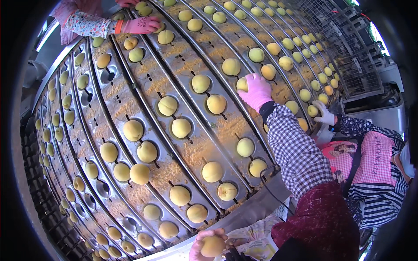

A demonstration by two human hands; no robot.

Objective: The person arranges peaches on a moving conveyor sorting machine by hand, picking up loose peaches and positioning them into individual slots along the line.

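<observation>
My left hand (197, 248), in a pink glove, is closed around a yellow peach (213, 246) at the lower edge, in front of the machine's near rim. Farther up and to the right, my right hand (257, 92), also pink-gloved, reaches over the metal conveyor (226, 126). Its fingers curl over the right side of another peach (242, 84), which lies in one of the conveyor's cups. Whether the fingers grip it firmly is hard to tell. A larger peach (231, 67) rests just beyond that hand.
Rows of peaches sit in paired cups on slats smeared with orange pulp. Some cups, like this bare cup (102, 188), hold no fruit. A co-worker's pink glove (146, 25) reaches in at upper left; another's white glove (325, 114) is at right. A wire-mesh guard (348, 52) stands far right.
</observation>
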